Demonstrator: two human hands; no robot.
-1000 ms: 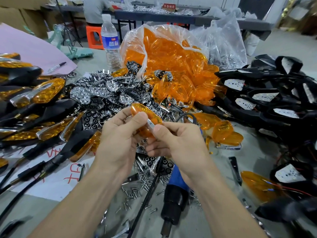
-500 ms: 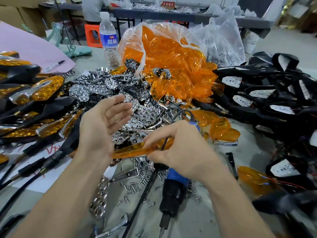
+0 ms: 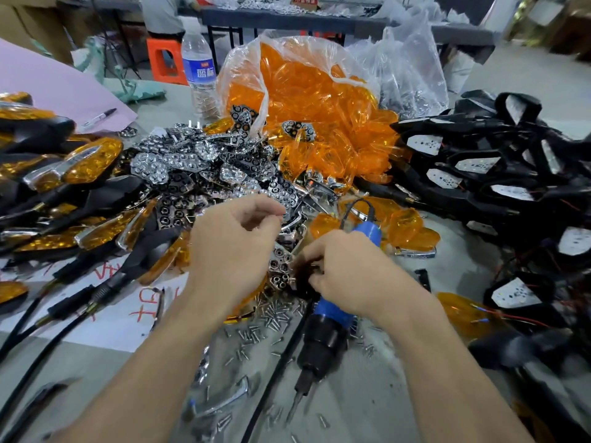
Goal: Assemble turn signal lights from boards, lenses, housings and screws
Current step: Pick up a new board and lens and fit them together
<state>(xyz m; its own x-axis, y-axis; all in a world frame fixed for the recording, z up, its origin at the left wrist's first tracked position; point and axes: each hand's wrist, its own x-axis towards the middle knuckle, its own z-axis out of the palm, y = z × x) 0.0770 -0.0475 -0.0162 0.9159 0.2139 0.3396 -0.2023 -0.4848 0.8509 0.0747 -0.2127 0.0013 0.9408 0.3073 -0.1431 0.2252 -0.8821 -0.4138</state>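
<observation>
My left hand (image 3: 233,247) hovers over the near edge of the chrome reflector pile (image 3: 179,164), fingers loosely curled, nothing visible in them. Under its wrist an orange lens (image 3: 256,294) lies on the table. My right hand (image 3: 355,276) lies across the blue electric screwdriver (image 3: 332,318), its fingertips curled round a small dark part (image 3: 302,276); what that part is I cannot tell. Several loose screws (image 3: 275,314) lie just below both hands.
A plastic bag of orange lenses (image 3: 313,100) stands behind the reflectors. Black housings with white boards (image 3: 479,174) are heaped at the right, finished lights (image 3: 89,161) at the left. A water bottle (image 3: 198,65) and a marker (image 3: 99,116) sit at the back left.
Both hands held an orange lens up; the right hand lowered it to the table and let go. It now pinches a dark part by the screwdriver. The left hand's fingers have curled.
</observation>
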